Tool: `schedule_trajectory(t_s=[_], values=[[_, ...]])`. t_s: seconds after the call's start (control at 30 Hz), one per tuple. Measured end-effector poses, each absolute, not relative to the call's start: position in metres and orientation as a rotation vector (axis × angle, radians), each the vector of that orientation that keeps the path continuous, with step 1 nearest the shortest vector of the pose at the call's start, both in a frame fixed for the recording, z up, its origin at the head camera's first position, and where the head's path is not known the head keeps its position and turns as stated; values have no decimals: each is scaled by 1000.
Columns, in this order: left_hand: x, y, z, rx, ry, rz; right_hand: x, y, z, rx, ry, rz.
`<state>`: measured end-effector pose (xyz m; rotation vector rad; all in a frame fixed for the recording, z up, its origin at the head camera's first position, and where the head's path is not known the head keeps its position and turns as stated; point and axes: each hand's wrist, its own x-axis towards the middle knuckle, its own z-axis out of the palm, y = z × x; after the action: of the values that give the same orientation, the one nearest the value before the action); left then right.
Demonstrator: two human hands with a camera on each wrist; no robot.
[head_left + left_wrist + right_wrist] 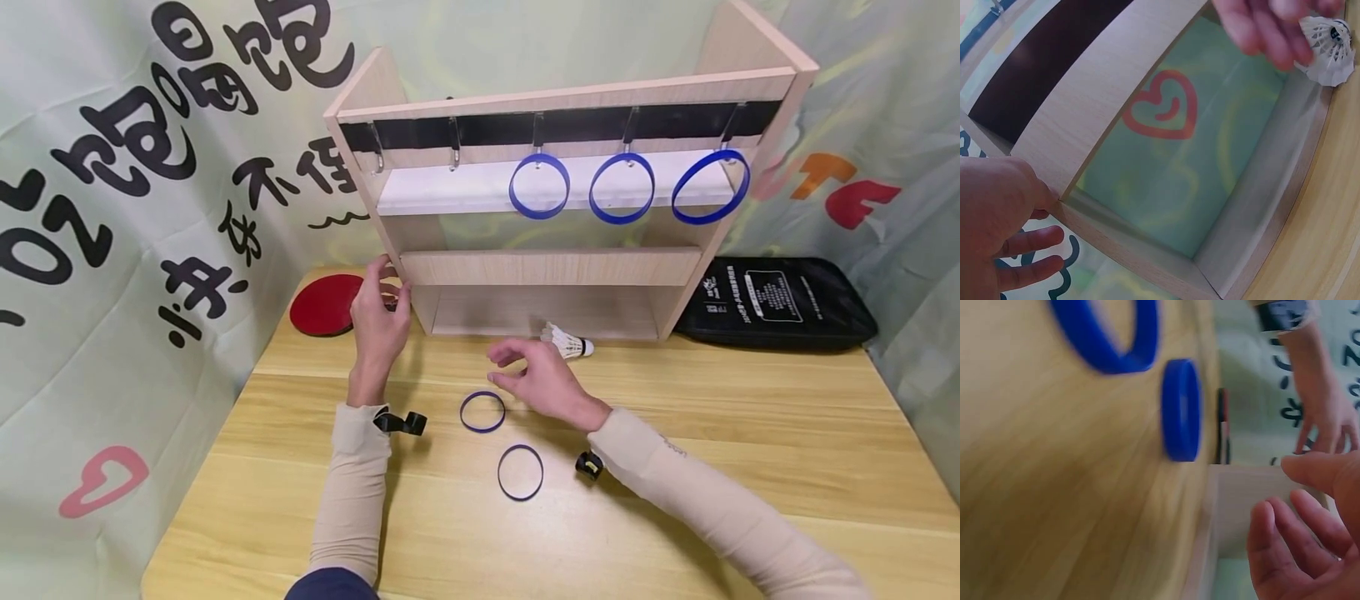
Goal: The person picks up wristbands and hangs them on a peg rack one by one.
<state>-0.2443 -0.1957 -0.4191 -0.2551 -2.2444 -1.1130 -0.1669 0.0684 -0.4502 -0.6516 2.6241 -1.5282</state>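
Observation:
My left hand (381, 321) is at the left side panel of a light wooden shelf (551, 268); its fingertips touch the panel's front edge, with the other fingers loosely bent outside it. My right hand (543, 379) hovers over the table in front of the shelf, holding nothing, its thumb and fingers apart. Two blue rings lie on the table: one ring (482, 412) just left of and below the right fingertips, another ring (521, 472) nearer me. Three more blue rings hang from hooks on the shelf's black strip (585, 125), including the middle ring (622, 188); the two left hooks are bare.
A white shuttlecock (566, 342) lies at the shelf's front base, just beyond the right hand. Left of the shelf is a red table tennis bat (324, 306), partly behind the left hand. A black case (776, 302) lies to the right on the wooden table (787, 433).

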Motion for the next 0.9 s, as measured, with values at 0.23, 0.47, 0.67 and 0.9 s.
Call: schedule_trajectory(t_s=[0.23, 0.47, 0.67, 0.9], values=[[-244, -195, -418, -262, -2232, -1109, -170, 68, -459, -722, 2583, -1326], [-244, -194, -419, -264, -2236, -1111, -168, 64, -463, -671, 2511, -1216], [-245, -193, -418, -269, -2243, -1122, -162, 63, -465, -636, 2559, -1150], [-246, -194, -420, -254, -2232, -1123, -156, 65, -465, -611, 2643, -1051]])
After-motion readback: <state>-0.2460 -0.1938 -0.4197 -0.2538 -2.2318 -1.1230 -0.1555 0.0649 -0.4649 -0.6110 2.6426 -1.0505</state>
